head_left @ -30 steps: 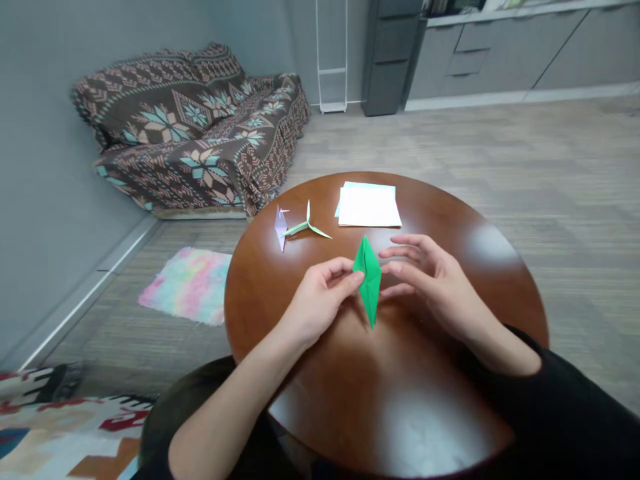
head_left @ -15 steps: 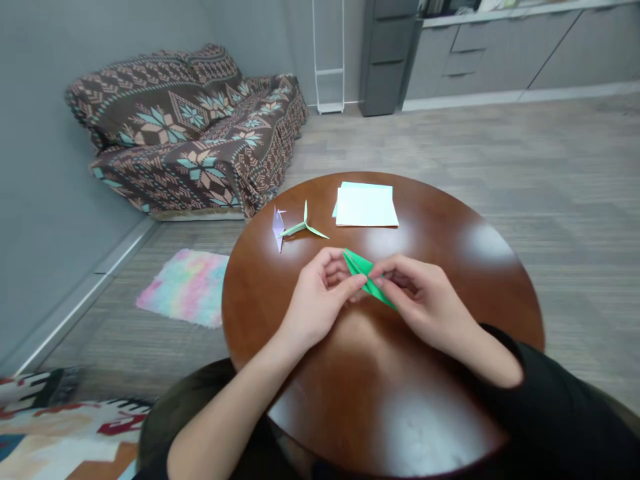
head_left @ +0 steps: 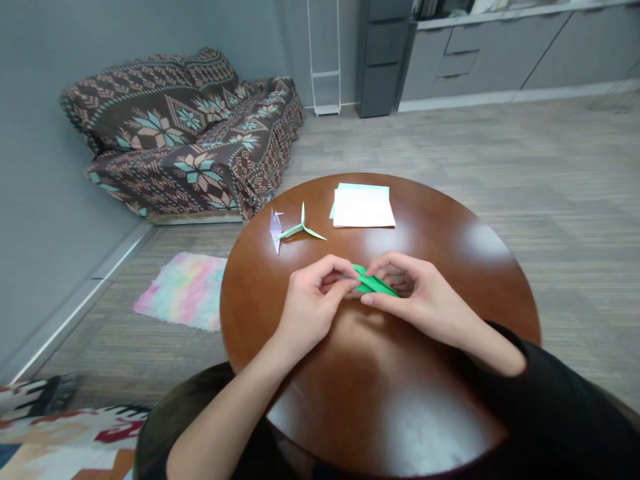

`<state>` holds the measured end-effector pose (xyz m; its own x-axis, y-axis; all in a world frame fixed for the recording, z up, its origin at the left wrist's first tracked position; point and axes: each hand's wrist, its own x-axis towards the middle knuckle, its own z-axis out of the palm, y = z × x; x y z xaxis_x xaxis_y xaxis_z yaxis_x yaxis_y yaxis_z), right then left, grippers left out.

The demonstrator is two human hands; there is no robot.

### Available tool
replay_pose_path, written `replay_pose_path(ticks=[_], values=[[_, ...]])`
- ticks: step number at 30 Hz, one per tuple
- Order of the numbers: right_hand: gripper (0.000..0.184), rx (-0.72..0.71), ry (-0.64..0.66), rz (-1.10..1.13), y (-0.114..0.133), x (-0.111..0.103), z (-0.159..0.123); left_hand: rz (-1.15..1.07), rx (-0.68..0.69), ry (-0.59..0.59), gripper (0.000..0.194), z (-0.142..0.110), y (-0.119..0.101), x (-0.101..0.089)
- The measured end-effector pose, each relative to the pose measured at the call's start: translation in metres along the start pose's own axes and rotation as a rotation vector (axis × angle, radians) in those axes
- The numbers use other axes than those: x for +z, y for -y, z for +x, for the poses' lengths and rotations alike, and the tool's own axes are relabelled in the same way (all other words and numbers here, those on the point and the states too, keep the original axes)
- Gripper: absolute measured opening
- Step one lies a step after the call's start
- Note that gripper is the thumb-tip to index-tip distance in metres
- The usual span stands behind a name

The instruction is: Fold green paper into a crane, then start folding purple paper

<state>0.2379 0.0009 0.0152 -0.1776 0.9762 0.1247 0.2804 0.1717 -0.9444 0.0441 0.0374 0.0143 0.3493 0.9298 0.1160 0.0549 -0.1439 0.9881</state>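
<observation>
A folded piece of green origami paper [head_left: 376,285] is held above the table in front of me, its right end reaching in behind my right fingers. My left hand [head_left: 320,293] pinches its left end between thumb and index finger. My right hand [head_left: 417,290] is curled around the other end, the index fingertip on the upper edge and the thumb along the lower side. Past my left hand lie a pale green three-pointed folded paper [head_left: 303,228] and a purple paper crane [head_left: 275,231]. The two touch or overlap; I cannot tell which.
A stack of paper sheets [head_left: 363,207], white on top and pale blue beneath, lies toward the far side of the round brown table [head_left: 450,227]. Beyond stand a sofa with a patterned cover [head_left: 200,147] and grey cabinets [head_left: 480,57]. A pastel fluffy rug [head_left: 183,290] is on the floor.
The green paper has turned to lie flatter between my hands. My left fingers have shifted to its left end, and my right thumb has moved down and away from the index finger.
</observation>
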Motion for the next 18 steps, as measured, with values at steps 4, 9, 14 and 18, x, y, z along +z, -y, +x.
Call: replay_pose_path(ticks=[4, 9, 14, 18], values=[[0.015, -0.055, 0.029, -0.116, -0.005, -0.006, 0.002, 0.14, 0.008, 0.141, 0.007, 0.005, 0.003, -0.011], [0.014, -0.122, 0.061, -0.195, -0.009, -0.01, 0.004, 0.13, -0.012, 0.205, 0.004, 0.009, 0.003, -0.019], [0.023, -0.123, 0.074, -0.208, -0.004, -0.008, 0.003, 0.119, -0.041, 0.236, 0.011, 0.008, 0.003, -0.018], [0.021, -0.155, 0.051, -0.242, -0.002, -0.005, 0.003, 0.173, -0.025, 0.233, 0.01, 0.008, 0.002, -0.019]])
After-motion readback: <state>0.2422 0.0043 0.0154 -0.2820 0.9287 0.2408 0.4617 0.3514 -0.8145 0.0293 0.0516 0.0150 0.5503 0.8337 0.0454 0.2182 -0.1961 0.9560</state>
